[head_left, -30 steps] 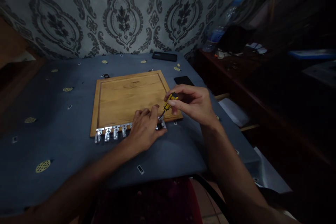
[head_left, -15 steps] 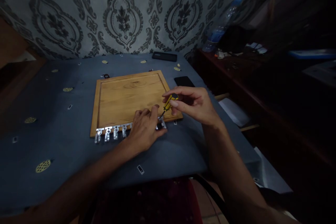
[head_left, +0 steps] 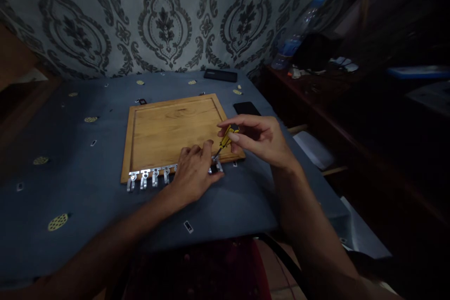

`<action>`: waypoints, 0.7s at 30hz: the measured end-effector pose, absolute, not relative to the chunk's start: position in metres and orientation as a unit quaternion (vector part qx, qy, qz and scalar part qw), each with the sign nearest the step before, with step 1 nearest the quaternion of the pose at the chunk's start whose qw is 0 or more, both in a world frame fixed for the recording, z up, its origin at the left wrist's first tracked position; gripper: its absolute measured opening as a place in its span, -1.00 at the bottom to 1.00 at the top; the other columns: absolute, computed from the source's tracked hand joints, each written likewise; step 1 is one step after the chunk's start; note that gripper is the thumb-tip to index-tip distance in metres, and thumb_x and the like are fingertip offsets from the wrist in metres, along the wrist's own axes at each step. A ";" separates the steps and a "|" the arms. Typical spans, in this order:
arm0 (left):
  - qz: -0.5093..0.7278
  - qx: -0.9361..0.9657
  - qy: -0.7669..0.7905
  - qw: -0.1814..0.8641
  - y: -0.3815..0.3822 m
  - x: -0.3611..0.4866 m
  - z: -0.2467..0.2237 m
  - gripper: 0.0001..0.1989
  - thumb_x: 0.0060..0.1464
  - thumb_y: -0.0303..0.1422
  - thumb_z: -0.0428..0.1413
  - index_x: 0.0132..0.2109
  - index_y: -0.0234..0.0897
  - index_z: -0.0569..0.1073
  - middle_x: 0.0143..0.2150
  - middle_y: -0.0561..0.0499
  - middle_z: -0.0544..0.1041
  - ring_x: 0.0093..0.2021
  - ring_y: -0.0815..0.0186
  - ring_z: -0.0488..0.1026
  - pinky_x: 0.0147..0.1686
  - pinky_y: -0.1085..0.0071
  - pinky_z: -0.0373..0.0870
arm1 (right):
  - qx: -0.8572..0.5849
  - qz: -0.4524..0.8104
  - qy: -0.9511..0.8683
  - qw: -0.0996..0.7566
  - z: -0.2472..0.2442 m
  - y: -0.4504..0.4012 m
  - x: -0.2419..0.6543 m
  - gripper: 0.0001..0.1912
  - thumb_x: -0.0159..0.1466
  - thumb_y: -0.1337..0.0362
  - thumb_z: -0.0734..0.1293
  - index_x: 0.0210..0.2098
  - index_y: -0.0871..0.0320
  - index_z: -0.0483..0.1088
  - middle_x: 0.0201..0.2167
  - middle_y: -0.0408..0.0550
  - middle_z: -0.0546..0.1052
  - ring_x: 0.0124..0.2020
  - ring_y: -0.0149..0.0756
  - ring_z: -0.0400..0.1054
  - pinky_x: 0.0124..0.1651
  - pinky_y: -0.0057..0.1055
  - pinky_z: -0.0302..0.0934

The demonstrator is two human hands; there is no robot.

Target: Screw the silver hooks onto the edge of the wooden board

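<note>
A framed wooden board (head_left: 172,124) lies on the blue tablecloth, with a metal hook rail (head_left: 155,176) along its near edge. My left hand (head_left: 194,171) presses down over the rail, its fingers bent on the board's edge and covering part of the hooks. In my right hand (head_left: 258,138) is a yellow and black screwdriver (head_left: 227,139), pinched between thumb and fingers. The screwdriver leans, and its tip meets the right end of the rail, close beside my left fingertips.
Two dark phone-like items, one at the back (head_left: 220,75) and one at the right (head_left: 247,108), lie on the cloth (head_left: 77,168). A plastic bottle (head_left: 293,40) stands on the side shelf. Patterned fabric hangs behind.
My right thumb has shifted slightly on the screwdriver handle. My left hand and the board have stayed in place.
</note>
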State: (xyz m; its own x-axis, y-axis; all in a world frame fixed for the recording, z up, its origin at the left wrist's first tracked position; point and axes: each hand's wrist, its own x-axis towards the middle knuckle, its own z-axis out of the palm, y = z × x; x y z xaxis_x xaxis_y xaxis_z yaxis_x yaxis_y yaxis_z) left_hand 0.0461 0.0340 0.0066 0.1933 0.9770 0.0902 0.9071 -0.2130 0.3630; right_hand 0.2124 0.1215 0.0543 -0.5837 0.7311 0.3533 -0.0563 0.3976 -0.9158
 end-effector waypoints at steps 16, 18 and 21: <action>0.151 0.767 0.614 0.112 0.034 0.047 0.008 -0.38 0.12 -0.20 0.28 0.17 -0.32 0.17 -0.05 -0.13 0.57 0.05 -0.03 0.46 0.02 0.11 0.28 | -0.225 0.519 -0.723 0.396 0.053 0.119 0.207 -0.67 0.17 0.07 0.52 -0.20 0.19 0.57 -0.50 -0.15 0.57 -0.68 -0.51 0.36 -0.59 -0.54 0.30; 0.154 0.766 0.614 0.112 0.034 0.047 0.008 -0.38 0.12 -0.21 0.28 0.18 -0.32 0.17 -0.06 -0.13 0.57 0.05 -0.02 0.46 0.02 0.12 0.28 | -0.226 0.509 -0.719 0.414 0.052 0.119 0.206 -0.69 0.11 0.08 0.56 -0.31 0.18 0.56 -0.53 -0.17 0.54 -0.67 -0.49 0.36 -0.61 -0.54 0.29; 0.153 0.765 0.616 0.111 0.034 0.047 0.008 -0.34 0.12 -0.20 0.28 0.21 -0.31 0.13 -0.02 -0.13 0.57 0.07 -0.01 0.46 0.02 0.12 0.28 | -0.240 0.481 -0.705 0.463 0.051 0.119 0.204 -0.66 -0.02 0.11 0.63 -0.43 0.17 0.50 -0.52 -0.19 0.53 -0.66 -0.49 0.35 -0.66 -0.54 0.26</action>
State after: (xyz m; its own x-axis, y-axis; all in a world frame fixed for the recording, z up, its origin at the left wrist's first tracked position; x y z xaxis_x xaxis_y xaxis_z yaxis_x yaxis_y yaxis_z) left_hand 0.0466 0.0339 0.0078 0.1952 0.9759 0.0971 0.9077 -0.2173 0.3589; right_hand 0.2035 0.1191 0.0510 -0.4566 0.7831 0.4221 -0.1071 0.4227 -0.8999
